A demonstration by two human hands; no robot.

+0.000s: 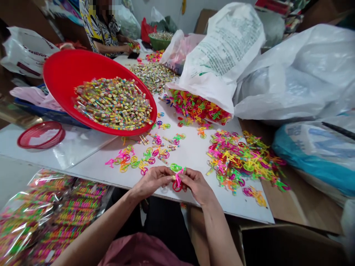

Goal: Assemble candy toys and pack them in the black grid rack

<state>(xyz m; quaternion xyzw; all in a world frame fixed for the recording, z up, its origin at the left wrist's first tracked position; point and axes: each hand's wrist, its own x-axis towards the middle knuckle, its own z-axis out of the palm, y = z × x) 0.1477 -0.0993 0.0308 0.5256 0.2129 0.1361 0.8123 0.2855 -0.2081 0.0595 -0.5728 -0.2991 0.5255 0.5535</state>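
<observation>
A small red basket (59, 135) sits on the bench (191, 151), beside a large tilted red basin (62, 70) heaped with wrapped sticks (113, 105). At the front edge, the left hand (156, 180) pinches a pink, green and red plastic toy (178, 178) together with the right hand (196, 185). Farther right, a white sack (219, 51) opens towards them, near a pile of bright plastic pieces (235, 159).

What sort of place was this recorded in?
Probably a small hand-assembly workshop: a red basin heaped with small sticks, a white sack spilling bright plastic pieces, and another person at the table's far end.
</observation>
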